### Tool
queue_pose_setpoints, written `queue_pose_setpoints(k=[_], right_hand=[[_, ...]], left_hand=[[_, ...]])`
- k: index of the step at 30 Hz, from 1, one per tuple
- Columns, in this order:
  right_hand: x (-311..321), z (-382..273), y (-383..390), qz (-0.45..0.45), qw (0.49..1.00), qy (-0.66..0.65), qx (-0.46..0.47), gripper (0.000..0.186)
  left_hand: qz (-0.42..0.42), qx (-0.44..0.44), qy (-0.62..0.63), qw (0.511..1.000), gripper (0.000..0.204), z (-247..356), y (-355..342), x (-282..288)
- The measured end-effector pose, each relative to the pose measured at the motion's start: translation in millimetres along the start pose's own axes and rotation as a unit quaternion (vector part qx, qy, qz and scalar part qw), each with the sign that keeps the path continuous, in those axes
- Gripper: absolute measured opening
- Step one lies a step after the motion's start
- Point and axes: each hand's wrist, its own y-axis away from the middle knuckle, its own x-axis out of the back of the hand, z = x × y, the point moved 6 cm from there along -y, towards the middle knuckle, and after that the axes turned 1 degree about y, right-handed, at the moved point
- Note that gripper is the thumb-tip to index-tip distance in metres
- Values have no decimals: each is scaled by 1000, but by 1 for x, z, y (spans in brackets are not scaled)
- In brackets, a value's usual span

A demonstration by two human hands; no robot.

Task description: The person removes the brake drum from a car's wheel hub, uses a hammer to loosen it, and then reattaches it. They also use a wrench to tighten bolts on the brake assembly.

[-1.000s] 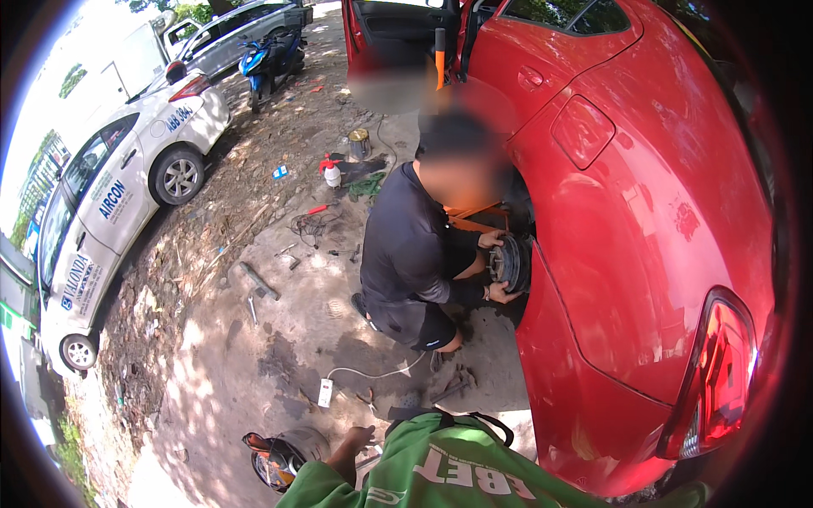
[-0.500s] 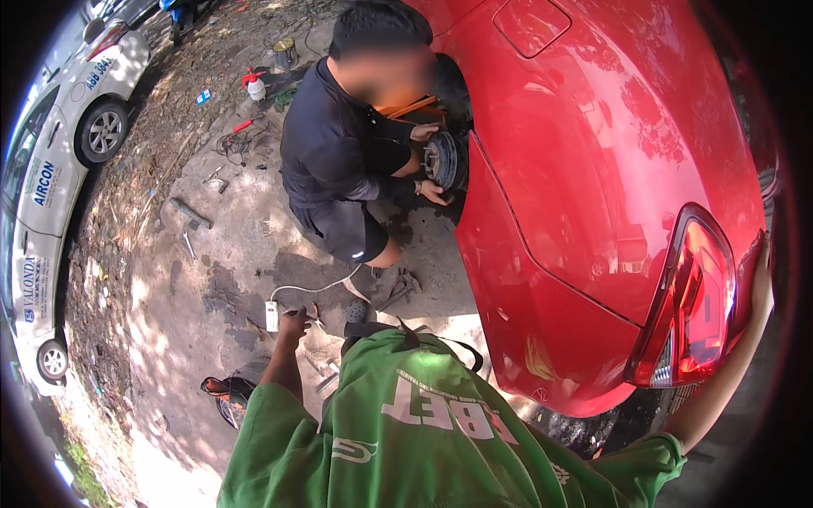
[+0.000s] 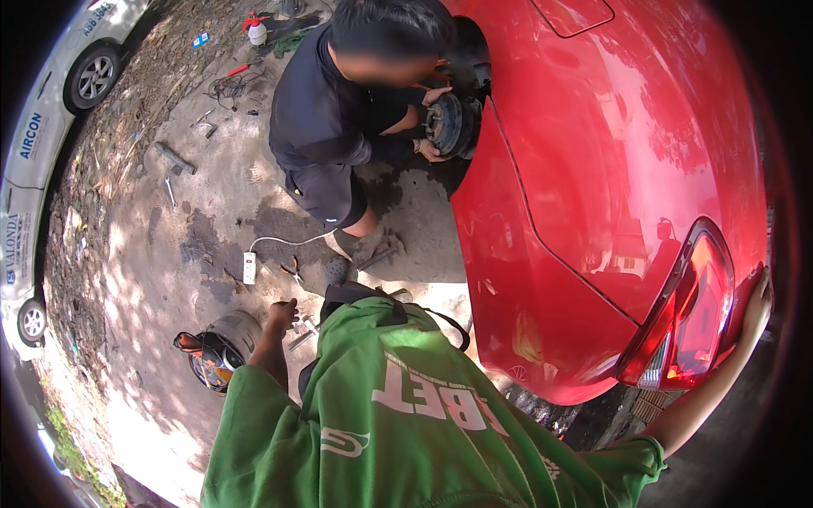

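My left hand hangs over the ground with its fingers apart and nothing visible in it. Closest to it are pliers with spread handles, a white power strip and a grey bucket with tools at its mouth. On the right, my right hand rests against the rear of a red car, beside the tail light; its fingers lie along the bodywork. Ahead, a crouching person in dark clothes has both hands on a dark brake drum at the wheel well.
A wrench, a short thick bar and a red-handled tool lie on the stained concrete. A red-and-white spray bottle stands farther off. A pale car is parked at the left. A white cord runs from the power strip toward the crouching person.
The view has shifted, so the ground and parked car sit farther left and the bucket shows more fully. My left arm is lower beside me; my right hand stays on the car.
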Motion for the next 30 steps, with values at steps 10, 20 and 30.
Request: queue_pose_setpoints(k=[10,20,30], right_hand=[[4,-13,9,-10,998,0,-56,84],[2,-5,2,-10,997,13,-75,86],[0,0,-7,20,999,5,29,83]], left_hand=[[20,-81,85,993,44,53,5,-4],[1,-36,41,999,53,26,2,-11],[29,-43,100,994,40,5,4,-10]])
